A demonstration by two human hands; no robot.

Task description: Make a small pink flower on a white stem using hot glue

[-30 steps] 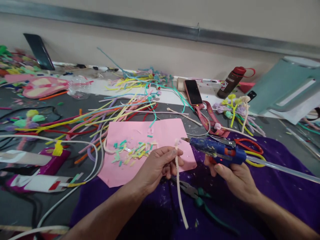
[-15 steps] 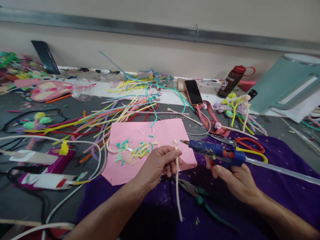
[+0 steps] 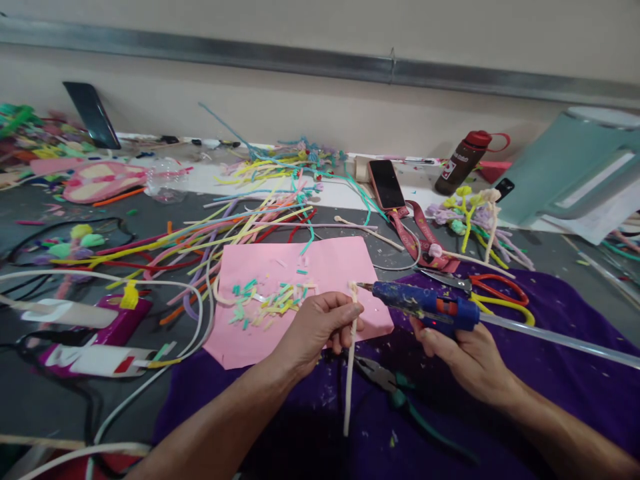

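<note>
Between thumb and fingers, my left hand (image 3: 325, 327) pinches a cream pipe cleaner (image 3: 349, 387), its long end hanging down and its small knobbed tip sticking up above the fingers. My right hand (image 3: 465, 360) is wrapped round a blue hot glue gun (image 3: 425, 303) with a clear glue stick (image 3: 555, 338) coming out of its back. The gun's nozzle points left and is at the pipe cleaner's tip; whether they touch I cannot tell. Behind my left hand lies a pink sheet (image 3: 345, 257) with several short green, yellow and cream pieces (image 3: 275, 300) on it.
Pliers (image 3: 385, 380) and scissors (image 3: 493, 290) lie on a purple cloth (image 3: 550, 373). Coloured pipe cleaners (image 3: 240, 227) spread over the table. Behind stand a phone (image 3: 387, 185), a dark bottle (image 3: 460, 163) and a teal container (image 3: 570, 167). White cables (image 3: 195, 333) run at left.
The glue gun has moved slightly left, bringing its nozzle to the pipe cleaner's tip. The pipe cleaner's lower end has swung left.
</note>
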